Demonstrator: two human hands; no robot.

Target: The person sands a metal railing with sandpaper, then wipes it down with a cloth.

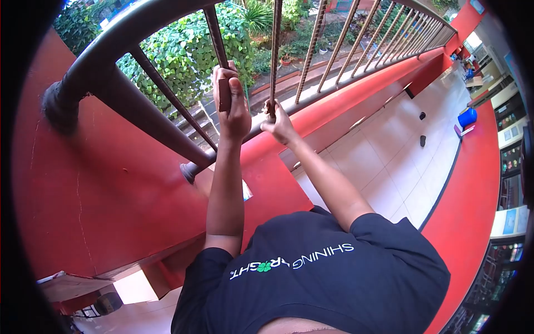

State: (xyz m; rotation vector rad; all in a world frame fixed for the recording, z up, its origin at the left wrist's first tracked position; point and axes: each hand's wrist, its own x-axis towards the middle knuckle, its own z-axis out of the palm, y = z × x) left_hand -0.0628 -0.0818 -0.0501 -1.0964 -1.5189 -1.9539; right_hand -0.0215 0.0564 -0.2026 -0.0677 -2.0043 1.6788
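My left hand (232, 111) is closed around an upright railing bar (216, 34), pressing a reddish-brown rectangular piece (224, 94) that looks like folded sandpaper against it. Lower on the neighbouring twisted bar (275, 53), my right hand (282, 127) pinches a small crumpled brown piece (270, 109), which also resembles sandpaper. The fingers partly cover both pieces. Both bars belong to a dark metal railing with a thick curved top rail (133, 25) and a lower rail (253, 133).
A red wall (111, 183) stands at left, with a red ledge (334, 119) beneath the railing. Leafy plants (183, 61) grow beyond the bars. On the tiled floor (389, 161) lie dark slippers (423, 141); a blue bucket (467, 117) stands farther right.
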